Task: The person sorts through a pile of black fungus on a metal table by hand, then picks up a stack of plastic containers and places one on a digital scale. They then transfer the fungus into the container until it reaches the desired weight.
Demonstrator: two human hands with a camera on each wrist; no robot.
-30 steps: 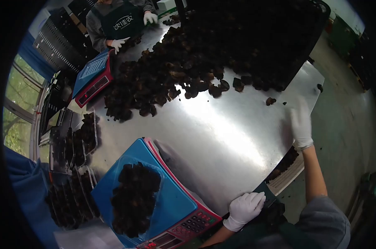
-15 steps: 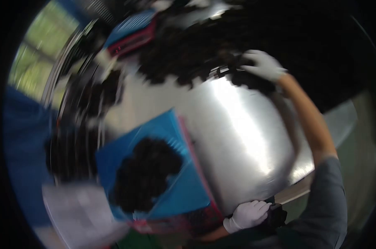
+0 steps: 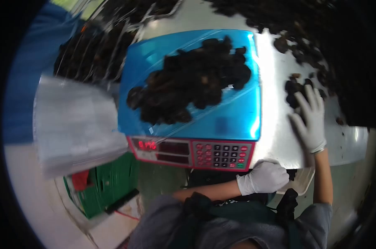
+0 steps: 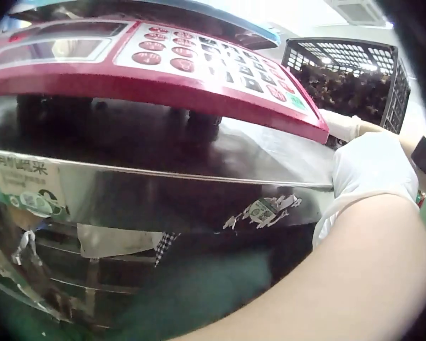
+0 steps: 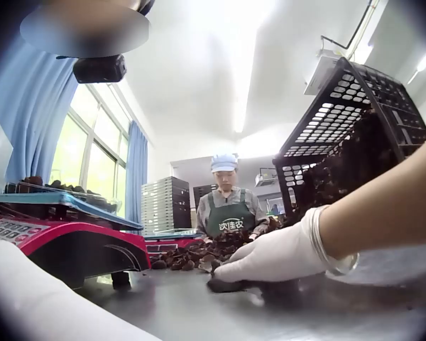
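Right hand [image 3: 310, 118] drew back, spread on mushrooms [image 3: 294, 89] — left hand [image 3: 265, 177] curls over the table edge [image 4: 199, 174].

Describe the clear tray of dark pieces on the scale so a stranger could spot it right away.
Find the steel table, then the blue-topped scale with the red keypad at its near edge. The clear tray sits on that blue top, heaped with dark wrinkled pieces. Unlike the loose pieces on the bare steel by the right hand, this heap is held in clear plastic, raised on the scale.
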